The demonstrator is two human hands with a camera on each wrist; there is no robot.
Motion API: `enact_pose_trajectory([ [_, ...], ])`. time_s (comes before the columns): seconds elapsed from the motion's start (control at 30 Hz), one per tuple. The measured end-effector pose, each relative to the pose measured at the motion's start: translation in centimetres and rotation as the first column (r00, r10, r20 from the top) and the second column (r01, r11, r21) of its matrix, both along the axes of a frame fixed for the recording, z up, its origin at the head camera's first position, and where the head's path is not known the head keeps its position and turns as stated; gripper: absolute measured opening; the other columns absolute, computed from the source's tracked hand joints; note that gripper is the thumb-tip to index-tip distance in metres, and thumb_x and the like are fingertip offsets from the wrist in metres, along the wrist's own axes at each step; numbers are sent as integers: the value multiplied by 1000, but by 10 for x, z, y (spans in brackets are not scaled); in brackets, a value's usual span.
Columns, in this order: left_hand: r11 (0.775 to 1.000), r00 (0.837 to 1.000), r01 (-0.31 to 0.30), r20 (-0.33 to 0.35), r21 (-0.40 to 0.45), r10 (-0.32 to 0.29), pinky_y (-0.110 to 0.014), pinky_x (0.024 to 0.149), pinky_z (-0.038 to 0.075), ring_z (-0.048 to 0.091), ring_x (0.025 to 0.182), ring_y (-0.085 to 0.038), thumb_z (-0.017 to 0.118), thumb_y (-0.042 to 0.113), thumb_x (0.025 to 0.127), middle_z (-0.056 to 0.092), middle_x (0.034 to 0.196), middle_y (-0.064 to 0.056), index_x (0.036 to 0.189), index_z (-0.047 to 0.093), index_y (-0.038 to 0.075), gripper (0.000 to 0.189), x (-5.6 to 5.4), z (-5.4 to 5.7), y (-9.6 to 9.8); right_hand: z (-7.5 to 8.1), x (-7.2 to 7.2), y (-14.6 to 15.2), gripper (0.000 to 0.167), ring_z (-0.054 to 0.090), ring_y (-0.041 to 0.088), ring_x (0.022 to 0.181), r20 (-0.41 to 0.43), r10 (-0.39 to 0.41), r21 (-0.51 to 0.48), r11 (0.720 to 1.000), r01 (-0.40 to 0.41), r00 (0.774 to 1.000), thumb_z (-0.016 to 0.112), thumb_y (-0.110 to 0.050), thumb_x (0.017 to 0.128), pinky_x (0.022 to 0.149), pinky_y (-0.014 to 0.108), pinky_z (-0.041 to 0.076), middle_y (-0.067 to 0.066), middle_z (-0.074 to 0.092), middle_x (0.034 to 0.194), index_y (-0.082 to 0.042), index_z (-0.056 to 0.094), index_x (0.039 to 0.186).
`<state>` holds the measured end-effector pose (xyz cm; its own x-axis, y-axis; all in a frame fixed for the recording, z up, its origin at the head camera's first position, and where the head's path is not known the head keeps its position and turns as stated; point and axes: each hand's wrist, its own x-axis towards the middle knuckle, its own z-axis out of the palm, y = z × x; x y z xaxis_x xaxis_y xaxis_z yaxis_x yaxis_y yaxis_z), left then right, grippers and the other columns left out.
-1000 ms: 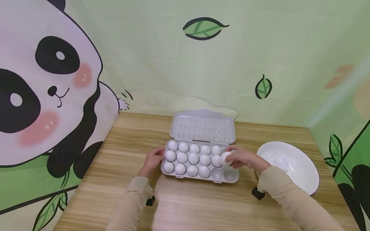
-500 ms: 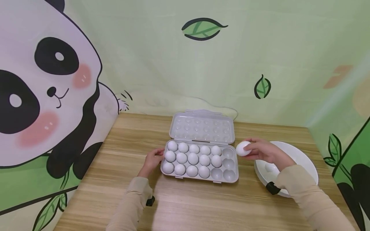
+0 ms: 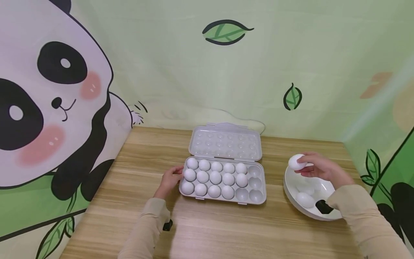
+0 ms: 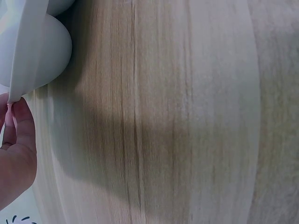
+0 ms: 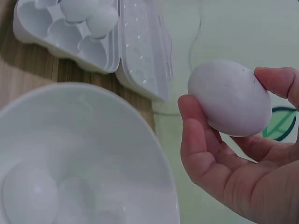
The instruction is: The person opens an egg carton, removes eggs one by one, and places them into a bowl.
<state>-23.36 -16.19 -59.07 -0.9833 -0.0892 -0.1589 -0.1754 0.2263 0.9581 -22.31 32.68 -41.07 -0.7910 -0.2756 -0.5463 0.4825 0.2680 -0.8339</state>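
A white egg is pinched between the thumb and fingers of my right hand, held above the far left part of a white bowl. Inside the bowl lies an egg; a paler rounded shape beside it could be another egg or a reflection. My left hand grips the left edge of a plastic egg carton, thumb and fingers pinching its rim in the left wrist view. White eggs fill most of the carton's cups. Its right column and one more front cup are empty.
The carton's lid lies folded back toward the wall. A thin cord runs along the wall behind it. Printed cloth with a panda and leaves surrounds the wooden table.
My right hand has lifted the egg out of the carton's right column and carried it right, over the bowl. My left hand has stayed at the carton's left edge.
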Motion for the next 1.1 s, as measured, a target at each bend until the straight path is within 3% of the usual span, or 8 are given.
enact_pose_trajectory([
  [0.1, 1000, 1000, 0, -8, -10, 0, -27, 66, 50, 54, 89, -18, 60, 3, 79, 58, 97, -13, 112, 59, 4, 34, 1, 1, 0, -4, -1, 10, 31, 62, 12, 77, 18, -25, 26, 999, 25, 1000, 49, -19, 87, 72, 27, 50, -7, 58, 80, -3, 36, 110],
  [0.13, 999, 999, -12, 32, -33, 13, -28, 67, 50, 53, 91, -22, 57, -2, 79, 56, 101, -17, 114, 57, 0, 35, 2, 7, 3, -6, -2, 13, 23, 62, 13, 77, 25, -38, 30, 999, 37, 999, 50, -19, 86, 72, 27, 50, -6, 58, 79, -6, 39, 102],
  [0.17, 998, 997, -31, 64, -59, 35, -28, 69, 50, 53, 93, -24, 54, -6, 79, 55, 101, -20, 114, 55, -4, 35, 12, 32, 11, -7, -2, 16, 17, 62, 12, 76, 31, -47, 36, 998, 46, 998, 51, -20, 86, 72, 28, 50, -7, 58, 78, -10, 40, 95],
  [0.47, 997, 998, -29, 54, -66, 33, -24, 65, 49, 53, 90, -22, 54, -6, 79, 55, 100, -20, 114, 55, -5, 35, 12, 32, 10, -25, -10, 36, 9, 62, 11, 74, 85, -90, 88, 993, 82, 992, 60, -26, 81, 74, 31, 49, -10, 62, 74, -22, 52, 79],
  [0.7, 997, 998, -24, 48, -73, 28, -25, 65, 49, 53, 89, -22, 54, -6, 79, 55, 99, -21, 113, 55, -5, 35, 13, 32, 11, -39, -12, 36, 13, 60, 11, 68, 110, -171, 191, 970, 148, 979, 58, -24, 82, 68, 27, 48, -6, 57, 69, -15, 49, 81],
  [1.1, 997, 999, -24, 43, -72, 27, -24, 64, 48, 53, 87, -20, 54, -6, 78, 55, 99, -21, 113, 55, -6, 35, 13, 33, 11, -50, -13, 35, 17, 57, 11, 64, 71, -185, 293, 943, 157, 980, 60, -22, 79, 65, 24, 47, -4, 51, 69, -10, 48, 84],
])
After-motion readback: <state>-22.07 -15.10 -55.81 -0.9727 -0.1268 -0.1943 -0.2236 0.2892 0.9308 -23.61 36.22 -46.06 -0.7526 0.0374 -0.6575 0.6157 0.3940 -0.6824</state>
